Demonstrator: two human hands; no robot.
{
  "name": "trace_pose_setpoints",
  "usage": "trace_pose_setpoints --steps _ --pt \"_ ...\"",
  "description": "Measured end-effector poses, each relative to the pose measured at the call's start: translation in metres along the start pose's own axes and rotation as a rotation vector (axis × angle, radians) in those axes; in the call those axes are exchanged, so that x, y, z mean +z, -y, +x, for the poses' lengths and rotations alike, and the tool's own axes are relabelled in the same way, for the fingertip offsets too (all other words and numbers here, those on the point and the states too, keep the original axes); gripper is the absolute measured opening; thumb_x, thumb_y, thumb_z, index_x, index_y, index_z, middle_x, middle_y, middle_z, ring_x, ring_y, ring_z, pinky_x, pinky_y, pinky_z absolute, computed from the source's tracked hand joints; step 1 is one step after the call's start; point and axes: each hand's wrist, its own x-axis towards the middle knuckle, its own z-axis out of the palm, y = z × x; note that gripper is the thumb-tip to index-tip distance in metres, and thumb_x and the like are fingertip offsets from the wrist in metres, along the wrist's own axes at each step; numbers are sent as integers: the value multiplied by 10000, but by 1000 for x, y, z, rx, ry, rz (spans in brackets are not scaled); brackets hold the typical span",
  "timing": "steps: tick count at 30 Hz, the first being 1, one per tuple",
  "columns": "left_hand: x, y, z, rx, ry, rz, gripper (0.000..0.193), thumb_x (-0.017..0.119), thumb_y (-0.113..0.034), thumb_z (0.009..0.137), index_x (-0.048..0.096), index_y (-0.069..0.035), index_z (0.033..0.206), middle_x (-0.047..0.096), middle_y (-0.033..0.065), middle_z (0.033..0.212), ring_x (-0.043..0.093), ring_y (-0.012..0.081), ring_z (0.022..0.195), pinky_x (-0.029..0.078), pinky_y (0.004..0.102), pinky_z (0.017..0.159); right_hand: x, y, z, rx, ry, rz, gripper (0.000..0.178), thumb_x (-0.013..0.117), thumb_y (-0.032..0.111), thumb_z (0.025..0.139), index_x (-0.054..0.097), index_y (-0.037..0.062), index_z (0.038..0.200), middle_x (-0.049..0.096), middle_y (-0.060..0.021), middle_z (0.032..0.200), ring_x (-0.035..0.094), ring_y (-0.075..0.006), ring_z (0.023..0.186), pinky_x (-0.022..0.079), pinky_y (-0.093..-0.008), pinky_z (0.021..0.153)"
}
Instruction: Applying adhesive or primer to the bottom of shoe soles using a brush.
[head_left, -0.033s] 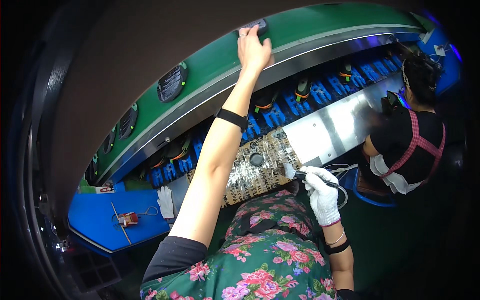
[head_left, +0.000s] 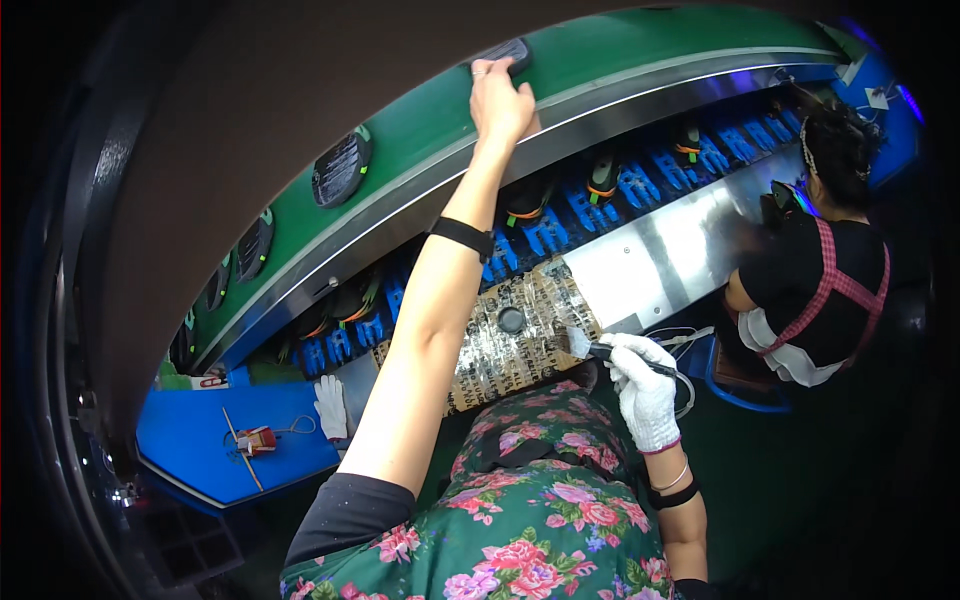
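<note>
Bare and stretched far forward, my left hand (head_left: 502, 103) has its fingers bent over the near edge of a dark shoe sole (head_left: 517, 52) on the green conveyor belt (head_left: 640, 45). Part of that sole is hidden by the fingers and the dark cover above. My right hand (head_left: 636, 385), in a white knitted glove, is closed round the black handle of a flat brush (head_left: 597, 350). A cord or tube runs from the handle. The brush's pale tip lies over a taped cardboard sheet (head_left: 490, 345) on the bench, beside a small dark round piece (head_left: 511, 320).
More soles (head_left: 341, 168) lie on the belt to the left. Below it, several blue holders (head_left: 640, 185) stand in a row, some carrying shoe uppers (head_left: 603, 180). A co-worker (head_left: 830, 270) sits at the right. A white glove (head_left: 331, 407) lies by the blue table (head_left: 190, 430).
My left hand and the sole under it have shifted slightly left. The other soles on the belt have also slid a little left. My right hand and the brush stay in place.
</note>
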Motion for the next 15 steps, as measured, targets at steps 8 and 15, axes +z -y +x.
trace_pose_setpoints --steps 8,15 --pt "-79 1 -68 53 43 -486 233 707 -138 1011 650 -17 1202 551 157 1323 738 289 968 629 444 903 -21 -4 1 2 -75 56 192 716 8 930 771 -42 1107 785 -115 994 634 -102 716 489 -226 658" --pt "-230 29 -144 30 -515 -507 281 591 -206 1049 555 -45 1277 615 155 1369 661 306 1209 579 475 1014 -42 12 14 -108 -94 208 190 668 5 987 731 -43 1160 772 -152 1119 698 -137 855 527 -227 738"
